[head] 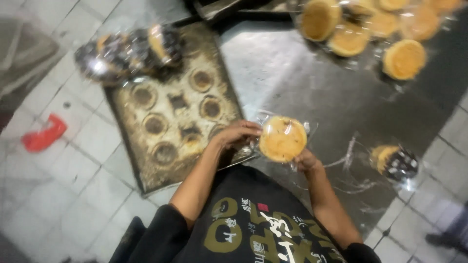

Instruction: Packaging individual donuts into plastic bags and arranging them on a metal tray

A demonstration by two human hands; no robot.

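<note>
A round golden bun in a clear plastic wrapper (282, 139) is held in front of my chest. My left hand (237, 135) grips the wrapper's left edge, fingers curled over it. My right hand (305, 159) supports the bun from below at its right side. Both hands hover over the near edge of a metal table (292, 83). A dark, stained baking tray (170, 104) with round marks lies just left of my left hand.
Several wrapped buns (370, 24) lie at the table's far right. A pile of dark-topped wrapped buns (129, 48) sits on the tray's far end. One wrapped dark-topped bun (395, 160) lies near the table's right edge. A red object (44, 134) is on the tiled floor.
</note>
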